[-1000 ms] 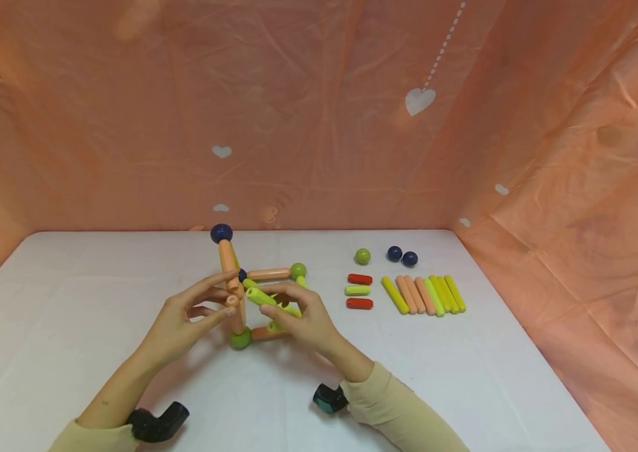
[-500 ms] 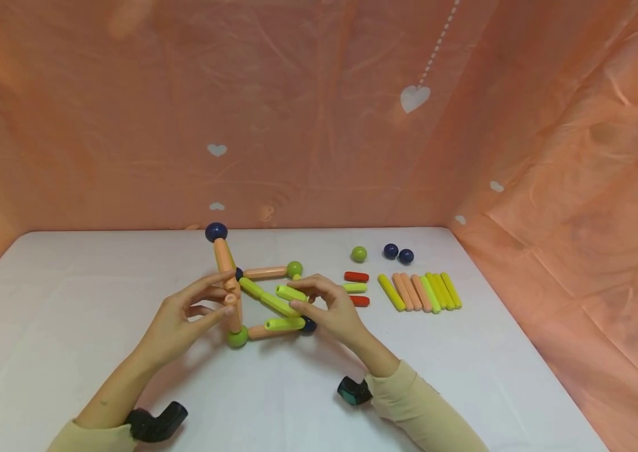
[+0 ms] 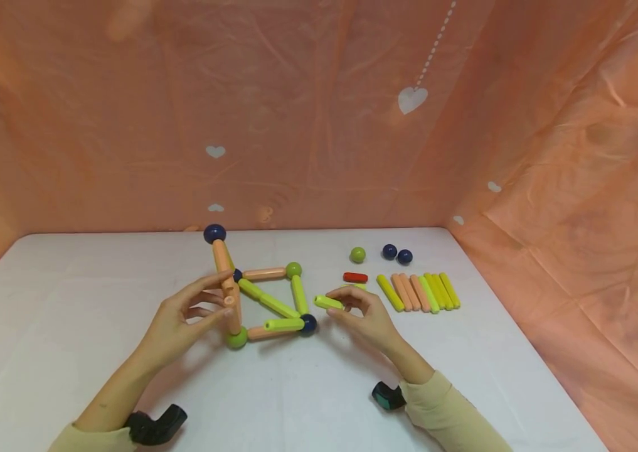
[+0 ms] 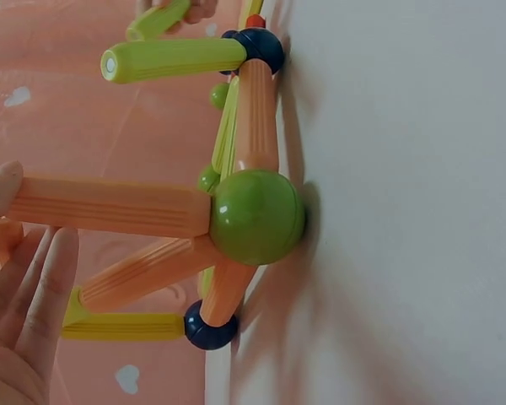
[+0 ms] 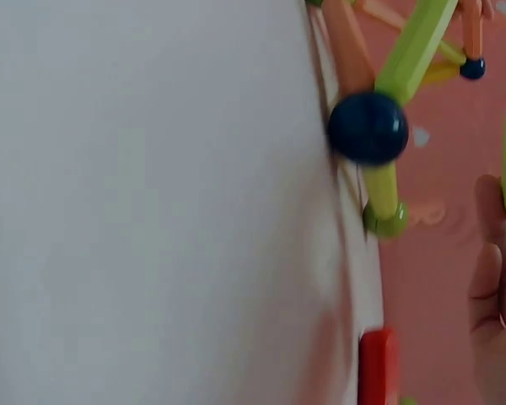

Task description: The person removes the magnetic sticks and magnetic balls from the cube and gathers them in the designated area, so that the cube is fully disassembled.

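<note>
Peach, lime and yellow: one open frame of ribbed rods and glossy balls.

Head view. Frame on the white worktop, left of centre; base four-cornered, two corners green, two navy, a lime diagonal across it; one navy ball raised at the far left. Left hand: grip narrow, thumb and fingers about the upright peach rod. Right hand: grip pinching a loose lime rod, just beside the frame, apart from it. Farther right: a green ball, two navy balls, a short red rod, a row of rods in yellow, peach and lime.

Left wrist view. Green corner ball, shiny, faintly seamed, with three peach rods joined to it. Lime post on a navy ball, pale dot at its free end; yellow rod beyond.

Right wrist view. Navy corner ball, near; right hand and lime rod partly cut off by the edge.
</note>
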### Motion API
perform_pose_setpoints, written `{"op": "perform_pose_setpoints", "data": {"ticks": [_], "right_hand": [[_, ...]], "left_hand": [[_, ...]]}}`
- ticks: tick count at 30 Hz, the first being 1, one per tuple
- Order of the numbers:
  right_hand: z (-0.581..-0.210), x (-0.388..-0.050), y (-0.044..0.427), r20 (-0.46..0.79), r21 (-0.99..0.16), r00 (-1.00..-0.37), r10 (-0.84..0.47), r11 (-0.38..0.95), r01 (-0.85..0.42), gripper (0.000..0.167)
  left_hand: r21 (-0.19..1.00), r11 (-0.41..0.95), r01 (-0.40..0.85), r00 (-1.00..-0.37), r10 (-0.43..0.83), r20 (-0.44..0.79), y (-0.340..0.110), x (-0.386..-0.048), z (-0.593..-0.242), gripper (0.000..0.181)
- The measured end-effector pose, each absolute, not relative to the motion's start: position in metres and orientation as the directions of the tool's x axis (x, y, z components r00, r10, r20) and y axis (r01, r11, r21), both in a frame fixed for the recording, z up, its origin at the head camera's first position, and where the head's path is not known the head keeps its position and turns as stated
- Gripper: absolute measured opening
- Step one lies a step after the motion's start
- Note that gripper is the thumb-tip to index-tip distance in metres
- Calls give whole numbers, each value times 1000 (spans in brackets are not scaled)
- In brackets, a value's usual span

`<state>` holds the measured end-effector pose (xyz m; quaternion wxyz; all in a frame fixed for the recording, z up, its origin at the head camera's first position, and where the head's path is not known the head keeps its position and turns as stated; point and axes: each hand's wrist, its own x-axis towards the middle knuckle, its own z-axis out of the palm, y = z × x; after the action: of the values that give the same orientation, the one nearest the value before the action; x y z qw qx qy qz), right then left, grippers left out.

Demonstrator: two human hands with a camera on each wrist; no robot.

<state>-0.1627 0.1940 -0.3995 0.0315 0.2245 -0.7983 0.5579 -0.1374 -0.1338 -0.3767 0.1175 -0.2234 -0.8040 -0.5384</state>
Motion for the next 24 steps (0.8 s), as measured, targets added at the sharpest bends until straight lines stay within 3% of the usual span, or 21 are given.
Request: {"op": "perform_pose_setpoints", "data": {"ticks": [10,18,24], "right_hand": [[-405,-164,221,209,-866,-932,-295,387,-316,26],[-402,-163,238,39,-801,-971,-237,573,-172,23],[-405,-164,242,-29,-766,-969,-246,628,-136,22]], "left_hand": [[812,300,500,-865,221,450,-132,-139,-377,59],[813,306,496,-867,230,442,-131,-139,-375,59],[817,303,490,-869,248,429,-132,-140,-374,57]]}}
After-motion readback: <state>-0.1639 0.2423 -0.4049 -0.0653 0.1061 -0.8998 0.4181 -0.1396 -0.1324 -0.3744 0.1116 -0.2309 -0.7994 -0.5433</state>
